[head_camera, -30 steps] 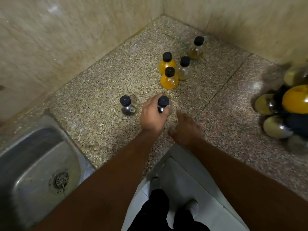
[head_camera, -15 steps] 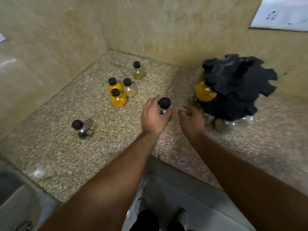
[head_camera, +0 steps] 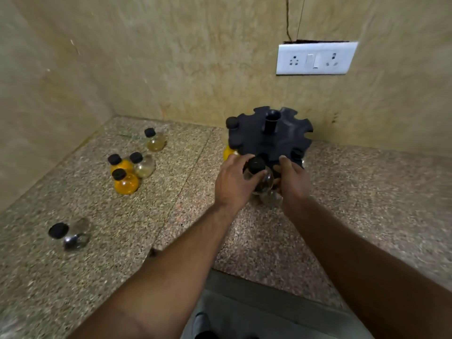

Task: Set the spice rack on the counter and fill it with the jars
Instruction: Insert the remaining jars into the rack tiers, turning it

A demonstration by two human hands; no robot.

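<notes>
A black round spice rack [head_camera: 270, 137] stands on the speckled counter [head_camera: 186, 204] by the back wall. An orange jar [head_camera: 228, 153] and a clear jar [head_camera: 271, 199] hang in its slots. My left hand [head_camera: 232, 183] grips a clear jar with a black cap [head_camera: 257, 172] right at the rack's front edge. My right hand [head_camera: 293, 183] is against the same edge, thumb on the rack's plate, fingers partly hidden behind the jar. Loose on the counter to the left are two orange jars [head_camera: 126, 184], a clear jar [head_camera: 144, 166] and a pale yellow jar [head_camera: 155, 142].
Another clear jar with dark contents [head_camera: 73, 237] stands alone at the near left. A white socket plate [head_camera: 315, 58] is on the wall above the rack. Walls meet in a corner at the back left. The counter's front edge [head_camera: 247, 274] runs below my arms.
My left hand lifted the clear jar off the counter and carried it right to the rack. My right hand moved up to the rack's front edge. The view swung right, away from the sink.
</notes>
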